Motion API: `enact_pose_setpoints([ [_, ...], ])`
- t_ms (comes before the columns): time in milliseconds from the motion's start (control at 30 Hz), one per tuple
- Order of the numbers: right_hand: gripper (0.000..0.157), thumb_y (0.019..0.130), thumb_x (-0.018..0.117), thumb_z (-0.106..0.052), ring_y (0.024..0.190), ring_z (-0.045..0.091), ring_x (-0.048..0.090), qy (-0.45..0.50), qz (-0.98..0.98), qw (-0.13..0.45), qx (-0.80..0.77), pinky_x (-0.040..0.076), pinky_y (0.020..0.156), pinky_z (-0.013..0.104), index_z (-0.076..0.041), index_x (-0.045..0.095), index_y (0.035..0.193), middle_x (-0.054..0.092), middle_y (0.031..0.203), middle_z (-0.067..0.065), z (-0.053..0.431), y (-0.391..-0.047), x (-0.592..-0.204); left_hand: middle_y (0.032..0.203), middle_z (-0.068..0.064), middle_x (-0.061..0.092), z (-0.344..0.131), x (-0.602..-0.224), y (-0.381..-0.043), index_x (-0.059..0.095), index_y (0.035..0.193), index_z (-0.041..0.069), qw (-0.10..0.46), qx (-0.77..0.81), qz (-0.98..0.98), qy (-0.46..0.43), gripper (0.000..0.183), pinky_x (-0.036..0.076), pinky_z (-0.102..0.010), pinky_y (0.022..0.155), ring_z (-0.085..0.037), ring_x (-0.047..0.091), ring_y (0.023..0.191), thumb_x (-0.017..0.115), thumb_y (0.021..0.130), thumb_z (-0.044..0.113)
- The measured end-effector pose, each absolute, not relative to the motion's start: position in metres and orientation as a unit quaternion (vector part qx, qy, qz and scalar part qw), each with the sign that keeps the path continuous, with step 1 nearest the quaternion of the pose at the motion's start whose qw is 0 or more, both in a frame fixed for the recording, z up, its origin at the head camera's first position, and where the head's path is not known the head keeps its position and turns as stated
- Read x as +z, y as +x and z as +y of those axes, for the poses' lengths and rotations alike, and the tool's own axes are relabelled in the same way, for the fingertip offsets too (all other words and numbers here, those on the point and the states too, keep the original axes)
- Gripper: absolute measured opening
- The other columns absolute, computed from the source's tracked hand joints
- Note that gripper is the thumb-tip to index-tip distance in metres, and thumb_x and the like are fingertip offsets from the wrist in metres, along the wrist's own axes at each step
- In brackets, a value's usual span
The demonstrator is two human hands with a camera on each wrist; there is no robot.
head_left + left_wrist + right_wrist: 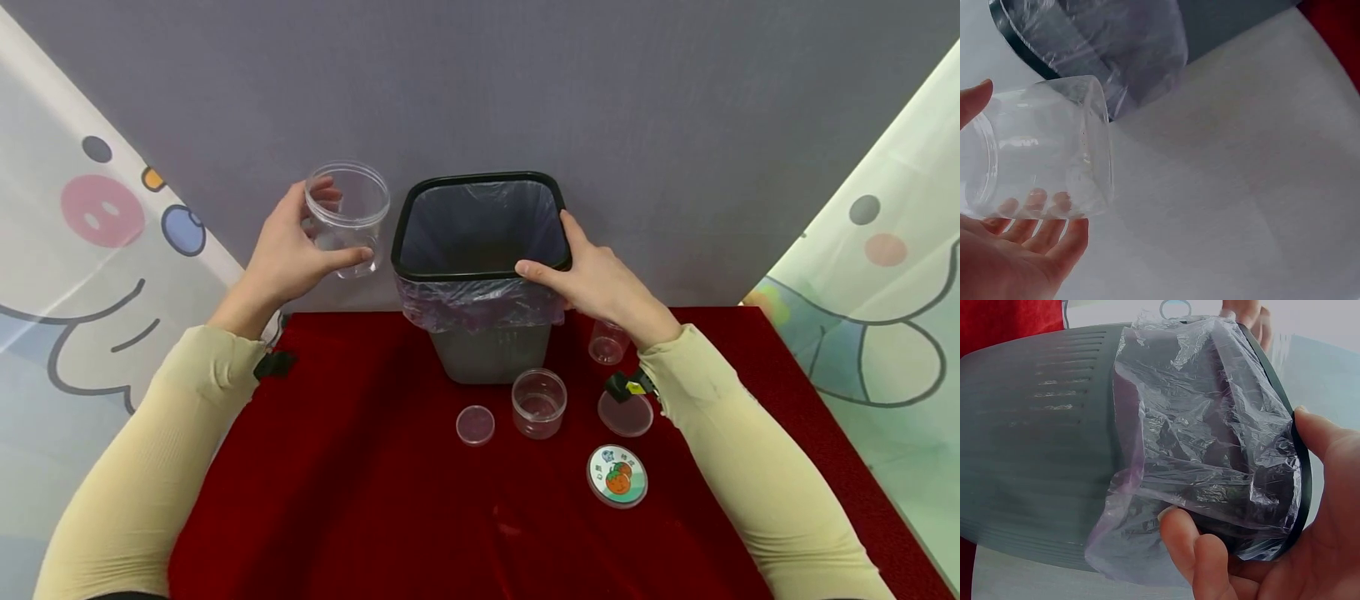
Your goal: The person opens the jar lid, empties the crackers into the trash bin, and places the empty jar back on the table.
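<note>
My left hand (288, 246) grips a clear plastic jar (348, 204) around its side and holds it up, left of the trash can. In the left wrist view the jar (1041, 150) looks see-through, with fingers along one side and the thumb on the other. A grey trash can (491, 354) stands at the table's back edge, lined with a thin purplish bag (480, 304) under a black rim. With thumb and fingers, my right hand (600, 275) grips the rim's right corner. In the right wrist view its fingertips (1179, 534) press against the bag's outside.
On the red cloth (360, 500) before the can stand a clear jar (539, 404) and, partly behind the right wrist, another clear container (608, 343). Two clear lids (476, 425) and a round lid with an orange fruit picture (617, 477) lie nearby. A grey wall (480, 83) rises behind.
</note>
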State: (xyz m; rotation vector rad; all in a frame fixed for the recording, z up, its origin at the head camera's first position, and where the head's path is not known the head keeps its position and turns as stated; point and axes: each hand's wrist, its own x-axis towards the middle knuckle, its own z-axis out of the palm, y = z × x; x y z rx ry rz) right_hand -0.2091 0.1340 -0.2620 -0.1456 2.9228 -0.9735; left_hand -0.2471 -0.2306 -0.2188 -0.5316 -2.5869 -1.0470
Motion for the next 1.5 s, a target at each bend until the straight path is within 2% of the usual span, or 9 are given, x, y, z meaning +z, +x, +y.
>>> enact_pose_setpoints([
  [267,0.114,0.064,0.040,-0.089,0.054,0.023,0.059,-0.047,0.948,0.027,-0.315,0.045,0.061,0.036,-0.033,-0.013,0.148,0.058,0.064,0.011,0.132,-0.208,-0.261,0.134,-0.004,0.046,-0.250,-0.256,-0.229,0.033,0.142,0.019,0.135,-0.405,-0.886,-0.183,0.089,0.035,-0.045,0.102,-0.021,0.043,0.124,0.084,0.069,0.021],
  [433,0.115,0.064,0.040,-0.089,0.057,0.022,0.060,-0.045,0.948,0.027,-0.314,0.046,0.063,0.036,-0.033,-0.013,0.148,0.060,0.067,0.010,0.132,-0.208,-0.260,0.133,-0.003,0.048,-0.260,-0.283,-0.223,0.034,0.140,0.016,0.136,-0.415,-0.882,-0.175,0.086,0.040,-0.027,0.094,-0.022,0.048,0.119,0.084,0.069,0.018],
  [533,0.115,0.063,0.041,-0.089,0.059,0.021,0.060,-0.045,0.948,0.028,-0.315,0.046,0.064,0.036,-0.033,-0.013,0.148,0.061,0.068,0.010,0.132,-0.208,-0.261,0.133,-0.010,0.048,-0.258,-0.291,-0.213,0.035,0.139,0.012,0.127,-0.429,-0.878,-0.172,0.082,0.041,-0.021,0.085,-0.029,0.051,0.114,0.081,0.071,0.013],
  [600,0.115,0.064,0.041,-0.089,0.059,0.021,0.060,-0.046,0.947,0.028,-0.317,0.046,0.064,0.036,-0.033,-0.013,0.148,0.061,0.068,0.010,0.132,-0.208,-0.261,0.133,-0.013,0.047,-0.255,-0.294,-0.205,0.035,0.138,0.007,0.118,-0.434,-0.877,-0.167,0.080,0.042,-0.023,0.084,-0.031,0.050,0.113,0.080,0.072,0.010],
  [700,0.115,0.064,0.041,-0.089,0.058,0.021,0.060,-0.046,0.946,0.029,-0.319,0.046,0.062,0.036,-0.033,-0.013,0.148,0.062,0.070,0.011,0.132,-0.208,-0.261,0.134,-0.016,0.046,-0.252,-0.304,-0.200,0.034,0.137,0.002,0.104,-0.438,-0.879,-0.160,0.080,0.042,-0.036,0.089,-0.034,0.046,0.117,0.079,0.072,0.005],
  [800,0.115,0.064,0.041,-0.089,0.058,0.022,0.060,-0.047,0.946,0.028,-0.319,0.045,0.061,0.036,-0.032,-0.013,0.148,0.062,0.070,0.012,0.132,-0.208,-0.261,0.135,-0.014,0.045,-0.259,-0.327,-0.209,0.033,0.139,0.005,0.091,-0.440,-0.880,-0.153,0.084,0.039,-0.050,0.094,-0.033,0.042,0.121,0.081,0.070,0.008],
  [867,0.115,0.064,0.041,-0.089,0.058,0.022,0.060,-0.048,0.946,0.028,-0.319,0.045,0.061,0.036,-0.032,-0.013,0.148,0.062,0.070,0.013,0.132,-0.208,-0.261,0.136,-0.012,0.045,-0.264,-0.344,-0.216,0.033,0.140,0.009,0.084,-0.436,-0.884,-0.149,0.087,0.038,-0.055,0.095,-0.032,0.042,0.121,0.083,0.069,0.013],
  [967,0.114,0.065,0.041,-0.089,0.058,0.021,0.060,-0.048,0.947,0.027,-0.317,0.046,0.061,0.036,-0.032,-0.013,0.148,0.063,0.071,0.013,0.132,-0.208,-0.261,0.135,-0.010,0.045,-0.269,-0.368,-0.226,0.031,0.140,0.014,0.078,-0.422,-0.892,-0.140,0.089,0.038,-0.057,0.095,-0.031,0.043,0.120,0.084,0.069,0.021],
  [1500,0.115,0.065,0.042,-0.088,0.058,0.022,0.060,-0.048,0.945,0.026,-0.321,0.046,0.061,0.036,-0.031,-0.012,0.148,0.061,0.069,0.010,0.132,-0.208,-0.262,0.131,-0.014,0.046,-0.260,-0.438,-0.237,0.030,0.140,0.010,0.022,-0.450,-0.887,-0.098,0.097,0.038,-0.055,0.096,-0.034,0.044,0.119,0.087,0.065,0.032],
])
